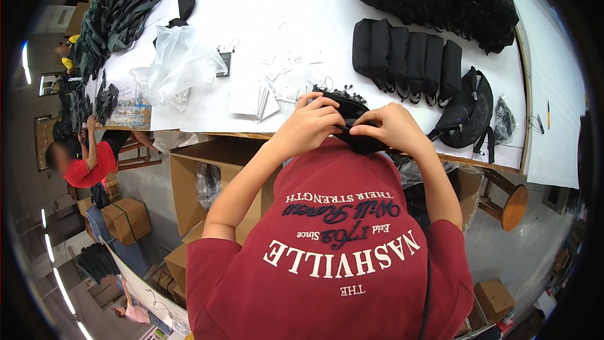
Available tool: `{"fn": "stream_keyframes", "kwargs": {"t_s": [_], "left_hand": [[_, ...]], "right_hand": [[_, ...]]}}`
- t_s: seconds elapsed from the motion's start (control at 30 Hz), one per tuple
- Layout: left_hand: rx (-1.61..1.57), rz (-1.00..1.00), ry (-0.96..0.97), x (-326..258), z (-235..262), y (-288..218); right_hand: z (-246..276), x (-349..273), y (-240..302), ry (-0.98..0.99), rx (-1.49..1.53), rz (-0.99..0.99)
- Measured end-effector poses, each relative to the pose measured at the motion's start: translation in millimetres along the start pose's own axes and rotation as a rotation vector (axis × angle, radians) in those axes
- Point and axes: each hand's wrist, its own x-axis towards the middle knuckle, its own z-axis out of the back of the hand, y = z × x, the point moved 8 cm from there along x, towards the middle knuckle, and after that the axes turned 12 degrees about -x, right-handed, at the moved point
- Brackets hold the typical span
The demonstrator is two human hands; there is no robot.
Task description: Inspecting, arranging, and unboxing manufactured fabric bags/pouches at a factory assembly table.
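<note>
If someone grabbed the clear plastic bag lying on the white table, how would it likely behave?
The clear plastic bag is crumpled into loose folds, so it is probably floppy and very light. Its glossy film looks slippery, and on the white table a push would likely slide it or bunch it up.

Cloth, paper, film and wood

The black pouch (pixel 352 119) looks like matt woven cloth, as do the row of folded pouches (pixel 406 56). The white table cover (pixel 302 0) seems smooth matt paper; the bag (pixel 176 63) is glossy crinkled clear plastic; the cartons (pixel 189 189) dull brown cardboard; the stool (pixel 513 204) polished wood.
</note>
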Motion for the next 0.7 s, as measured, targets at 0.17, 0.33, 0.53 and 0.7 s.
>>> {"fn": "stream_keyframes", "kwargs": {"t_s": [0.17,0.33,0.53,0.7], "left_hand": [[-0.297,0.116,-0.189,4,13,36],[-0.138,0.648,-0.557,-65,11,193],[0.245,0.647,-0.473,-86,-7,208],[0.047,0.57,-0.616,-68,15,184]], "right_hand": [[-8,-5,0,-0.156,0.005,0.196],[-13,-3,-10,-0.089,0.007,0.083],[-16,-9,-4,-0.162,-0.031,0.09],[-12,-17,18,-0.386,-0.358,0.229]]}}
